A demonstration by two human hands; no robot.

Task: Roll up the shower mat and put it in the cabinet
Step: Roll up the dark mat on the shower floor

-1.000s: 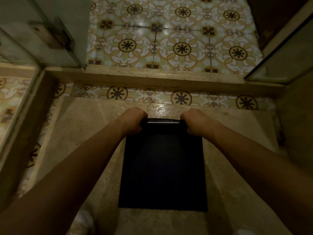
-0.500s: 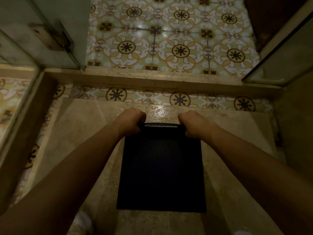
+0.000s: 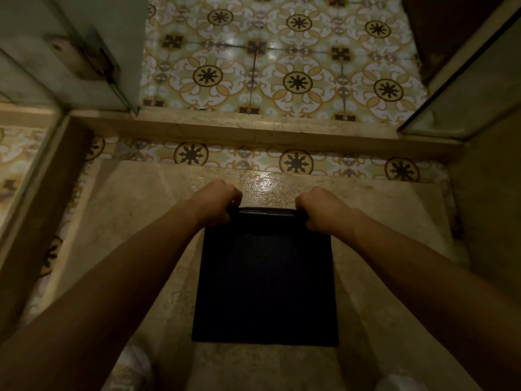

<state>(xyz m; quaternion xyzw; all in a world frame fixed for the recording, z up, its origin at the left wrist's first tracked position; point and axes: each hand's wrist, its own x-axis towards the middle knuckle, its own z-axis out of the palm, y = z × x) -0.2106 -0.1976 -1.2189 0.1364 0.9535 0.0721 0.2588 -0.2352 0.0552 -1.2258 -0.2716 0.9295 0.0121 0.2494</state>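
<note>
A dark, textured shower mat (image 3: 265,280) lies flat on the beige stone shower floor, its far edge curled into a thin roll (image 3: 266,211). My left hand (image 3: 217,203) grips the left end of that roll, fingers closed over it. My right hand (image 3: 320,208) grips the right end the same way. Both forearms reach out from the bottom corners of the view. The near edge of the mat rests flat close to my feet. No cabinet is in view.
A raised stone curb (image 3: 253,128) crosses ahead, with patterned floor tiles (image 3: 282,66) beyond it. Glass panels stand at the left (image 3: 84,52) and right (image 3: 465,88). White shoes (image 3: 132,368) show at the bottom edge.
The rolled far edge has come slightly toward me with both hands, shortening the flat part of the mat a little. Both grips are unchanged.
</note>
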